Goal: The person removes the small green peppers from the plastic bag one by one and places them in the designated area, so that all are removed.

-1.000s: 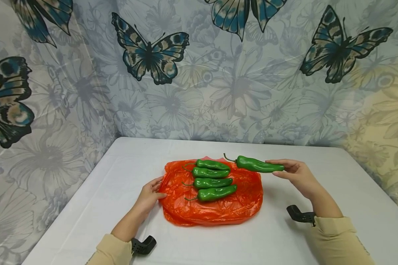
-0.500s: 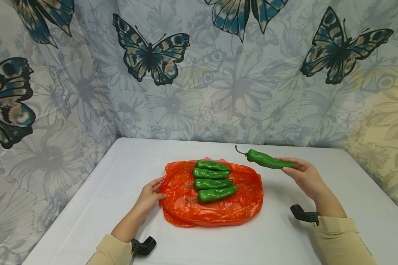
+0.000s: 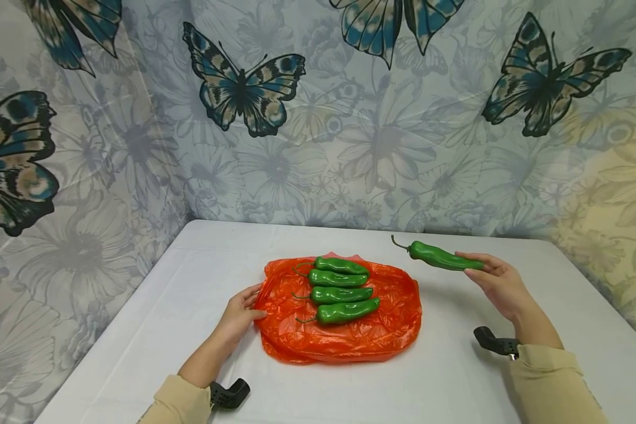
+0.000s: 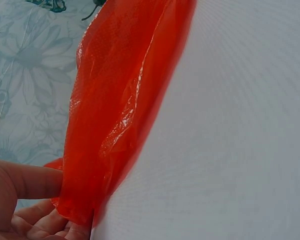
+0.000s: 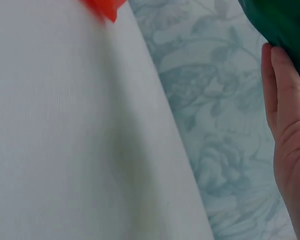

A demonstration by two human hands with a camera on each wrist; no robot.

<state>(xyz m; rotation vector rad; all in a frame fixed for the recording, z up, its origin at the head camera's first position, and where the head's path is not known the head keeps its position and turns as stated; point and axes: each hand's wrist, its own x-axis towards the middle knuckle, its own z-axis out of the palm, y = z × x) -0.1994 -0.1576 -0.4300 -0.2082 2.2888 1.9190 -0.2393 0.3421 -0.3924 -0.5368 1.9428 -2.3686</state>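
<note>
The green pepper in the right hand has shifted farther right; the right hand pinches its tip end, raised above the table, right of the red bag. The left hand pinches the bag's left edge. Four other peppers lie on the bag in a near-to-far row; only the raised one seems left to set down.

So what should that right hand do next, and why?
Probably lower the held green pepper onto the white table: the right hand has carried it rightward, clear of the plastic bag, where four other peppers lie, while the left hand pinches the bag's edge.
</note>
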